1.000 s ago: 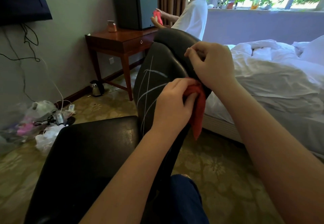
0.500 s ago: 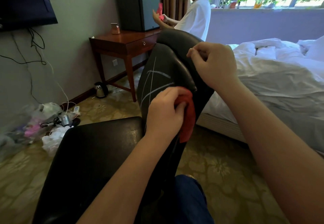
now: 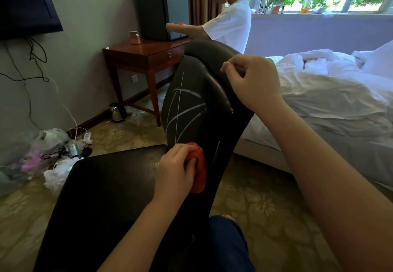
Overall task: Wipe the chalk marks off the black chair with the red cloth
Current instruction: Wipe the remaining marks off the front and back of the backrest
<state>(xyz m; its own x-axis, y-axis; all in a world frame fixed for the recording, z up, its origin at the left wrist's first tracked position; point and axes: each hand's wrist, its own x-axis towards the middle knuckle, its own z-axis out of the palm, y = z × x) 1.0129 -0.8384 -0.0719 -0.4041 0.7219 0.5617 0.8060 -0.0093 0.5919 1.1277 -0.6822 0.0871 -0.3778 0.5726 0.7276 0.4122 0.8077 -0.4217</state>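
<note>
1. the left hand (image 3: 175, 170) has its fingers curled tight round the bunched red cloth (image 3: 200, 171). it presses the cloth on the lower back of the black chair (image 3: 212, 123), just above where the back meets the seat (image 3: 102, 197).
2. a loose end of the cloth hangs down along the back below the hand.
3. chalk marks (image 3: 186, 112) cross the back above the cloth: thin upright lines and thicker curved strokes. their lower ends come down near the cloth, and one short line lies just right of it.
4. the right hand (image 3: 253, 84) grips the upper right edge of the back, fingers folded in over it.
5. a knee (image 3: 229, 239) in dark blue cloth sits close behind the base of the back.
6. a bed (image 3: 329, 101) with rumpled white covers stands to the right.
7. a wooden table (image 3: 144, 54) by the wall bears a black fridge (image 3: 157, 12). a person in a white shirt (image 3: 231, 20) reaches to it with something red in hand.
8. a kettle (image 3: 117, 112) stands on the floor by the table. plastic bags (image 3: 55, 165) and cables lie along the wall to the left.
</note>
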